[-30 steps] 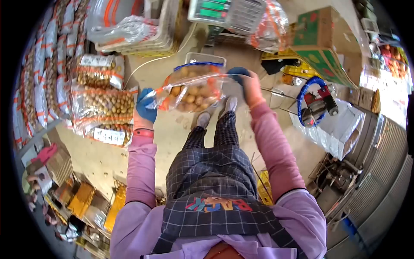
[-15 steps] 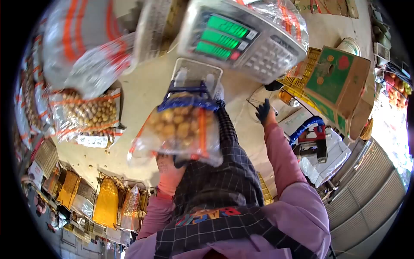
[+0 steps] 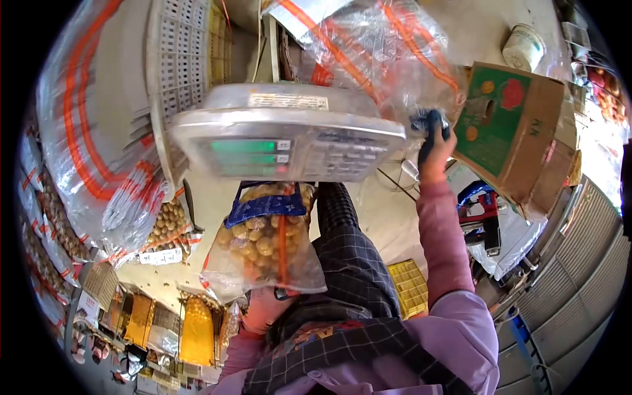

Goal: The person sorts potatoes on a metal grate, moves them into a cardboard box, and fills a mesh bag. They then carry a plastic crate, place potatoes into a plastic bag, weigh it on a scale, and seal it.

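Note:
A clear bag of potatoes (image 3: pixel 263 247) with an orange stripe and a blue band hangs in front of my left leg, its top hidden behind the scale. My left hand (image 3: pixel 263 308) is closed at the bag's lower edge, its fingers partly hidden by the plastic. Out to the right, my right hand (image 3: pixel 436 141), in a dark-fingered glove, pinches the edge of a clear plastic bag (image 3: pixel 411 59) with orange stripes. Between my hands and the far side stands a digital scale (image 3: pixel 289 141) with green displays and a keypad.
A green-and-brown cardboard box (image 3: pixel 494 131) stands beside my right hand, with a white bucket (image 3: pixel 525 47) behind it. Striped plastic bags (image 3: pixel 85 131) hang at the left by a white crate (image 3: pixel 181 59). A yellow crate (image 3: pixel 408 288) lies by my right leg.
My right hand has moved forward to the striped plastic bag and closed on it. The view has shifted, and the scale now appears lower and further left. My left hand stays at the potato bag.

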`<state>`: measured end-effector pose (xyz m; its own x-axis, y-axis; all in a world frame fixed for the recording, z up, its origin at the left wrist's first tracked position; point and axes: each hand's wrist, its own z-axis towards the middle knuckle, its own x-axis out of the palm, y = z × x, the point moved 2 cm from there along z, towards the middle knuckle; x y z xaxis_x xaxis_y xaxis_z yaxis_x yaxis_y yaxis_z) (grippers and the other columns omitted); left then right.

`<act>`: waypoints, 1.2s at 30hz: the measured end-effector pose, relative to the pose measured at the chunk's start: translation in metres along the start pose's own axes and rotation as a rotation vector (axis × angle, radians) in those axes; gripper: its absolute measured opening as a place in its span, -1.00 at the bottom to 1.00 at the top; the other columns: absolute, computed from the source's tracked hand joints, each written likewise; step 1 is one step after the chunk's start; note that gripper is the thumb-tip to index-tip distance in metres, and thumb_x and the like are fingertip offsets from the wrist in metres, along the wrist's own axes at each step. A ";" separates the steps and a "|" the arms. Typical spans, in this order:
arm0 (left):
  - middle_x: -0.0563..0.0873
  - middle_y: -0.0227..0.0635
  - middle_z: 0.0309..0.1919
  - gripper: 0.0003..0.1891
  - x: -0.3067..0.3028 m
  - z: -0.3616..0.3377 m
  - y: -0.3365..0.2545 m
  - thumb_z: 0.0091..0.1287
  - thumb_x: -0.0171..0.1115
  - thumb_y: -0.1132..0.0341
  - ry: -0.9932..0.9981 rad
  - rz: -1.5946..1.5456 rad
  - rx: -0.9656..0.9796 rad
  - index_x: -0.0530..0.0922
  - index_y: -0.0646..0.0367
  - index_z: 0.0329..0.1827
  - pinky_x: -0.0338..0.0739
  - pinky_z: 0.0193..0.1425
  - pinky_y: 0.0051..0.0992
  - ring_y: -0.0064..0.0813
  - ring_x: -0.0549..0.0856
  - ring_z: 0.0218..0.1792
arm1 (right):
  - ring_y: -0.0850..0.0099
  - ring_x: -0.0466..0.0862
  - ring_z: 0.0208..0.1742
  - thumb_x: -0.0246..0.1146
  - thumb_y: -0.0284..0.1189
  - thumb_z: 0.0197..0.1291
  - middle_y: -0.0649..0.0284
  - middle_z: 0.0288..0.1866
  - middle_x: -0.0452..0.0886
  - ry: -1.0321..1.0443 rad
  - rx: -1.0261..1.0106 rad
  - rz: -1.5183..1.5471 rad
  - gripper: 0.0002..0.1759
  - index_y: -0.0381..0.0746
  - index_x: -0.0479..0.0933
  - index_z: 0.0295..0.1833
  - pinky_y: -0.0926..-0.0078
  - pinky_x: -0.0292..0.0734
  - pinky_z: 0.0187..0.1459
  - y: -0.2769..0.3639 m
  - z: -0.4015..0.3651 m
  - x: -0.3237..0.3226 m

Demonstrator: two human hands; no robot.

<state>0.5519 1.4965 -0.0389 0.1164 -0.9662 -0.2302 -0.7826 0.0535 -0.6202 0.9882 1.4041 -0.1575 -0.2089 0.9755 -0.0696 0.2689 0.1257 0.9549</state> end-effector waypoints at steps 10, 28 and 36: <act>0.71 -0.06 -0.19 -0.37 -0.022 -0.074 0.033 0.21 0.30 -0.08 0.143 -0.065 0.256 0.50 0.17 0.22 0.54 -0.06 -0.23 -0.06 0.69 -0.17 | 0.54 0.55 -0.54 0.37 -0.35 0.16 0.24 -0.55 0.60 0.084 0.344 -1.109 -0.77 -0.32 0.64 -0.27 0.42 0.48 -0.44 0.021 -0.397 -0.192; 0.69 0.05 -0.21 -0.56 0.156 -0.212 0.143 0.17 0.27 0.09 0.210 0.328 0.579 0.60 0.13 0.06 0.54 -0.05 -0.16 0.03 0.66 -0.15 | 0.09 0.55 0.15 0.32 -0.35 0.19 -0.09 0.10 0.57 -0.155 -0.006 -0.254 -0.48 -0.42 0.44 0.19 0.27 0.40 0.18 0.023 -0.735 -0.120; 0.71 -0.05 -0.22 -0.67 0.259 -0.345 0.164 0.17 0.22 0.07 0.440 0.465 0.731 0.67 0.06 -0.12 0.53 -0.01 -0.17 -0.02 0.67 -0.13 | -0.05 0.14 0.51 0.32 -0.32 0.10 -0.07 0.42 0.28 -0.504 -0.456 -1.066 -0.29 -0.26 0.32 0.37 -0.02 -0.03 0.48 0.030 -0.917 -0.317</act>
<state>0.2431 1.1684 0.0585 -0.4641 -0.8090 -0.3607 -0.1027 0.4536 -0.8853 0.2000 0.9326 0.1582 0.2859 0.4016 -0.8700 -0.1801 0.9143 0.3629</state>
